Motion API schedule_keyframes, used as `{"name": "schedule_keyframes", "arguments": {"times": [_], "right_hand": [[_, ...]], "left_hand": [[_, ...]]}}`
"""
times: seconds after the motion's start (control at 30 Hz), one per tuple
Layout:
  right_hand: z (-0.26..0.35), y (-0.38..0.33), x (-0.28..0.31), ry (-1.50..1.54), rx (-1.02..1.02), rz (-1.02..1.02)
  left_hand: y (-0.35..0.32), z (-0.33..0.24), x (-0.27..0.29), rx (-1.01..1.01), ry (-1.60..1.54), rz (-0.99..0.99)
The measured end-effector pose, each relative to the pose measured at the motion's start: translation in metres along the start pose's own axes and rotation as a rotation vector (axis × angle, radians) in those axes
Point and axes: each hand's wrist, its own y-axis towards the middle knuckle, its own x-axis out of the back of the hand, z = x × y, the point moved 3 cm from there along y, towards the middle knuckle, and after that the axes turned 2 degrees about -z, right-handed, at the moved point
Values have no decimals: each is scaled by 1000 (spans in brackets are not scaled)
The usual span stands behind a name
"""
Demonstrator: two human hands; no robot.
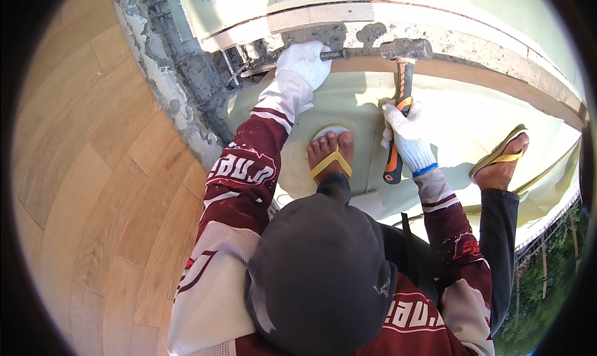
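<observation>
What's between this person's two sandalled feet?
In the head view, the right hand and the lower part of the hammer it grips; pale green sheeting shows around them.

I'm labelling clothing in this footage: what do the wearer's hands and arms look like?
The left hand and right hand wear white gloves; a blue band edges the right cuff. The long sleeves are maroon with pale panels and white stripes; the left forearm bears white lettering, the right a red marking.
</observation>
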Motion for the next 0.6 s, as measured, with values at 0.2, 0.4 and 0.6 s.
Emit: {"name": "schedule_keyframes", "arguments": {"times": [0.2, 0.4, 0.6], "right_hand": [[2, -2, 1, -35, 20, -10], [0, -2, 0, 15, -34, 11], [1, 0, 2, -6, 2, -51]], "left_hand": [[12, 18, 7, 182, 101, 39], [-3, -2, 5, 154, 94, 148], [6, -26, 3, 96, 12, 168]]}}
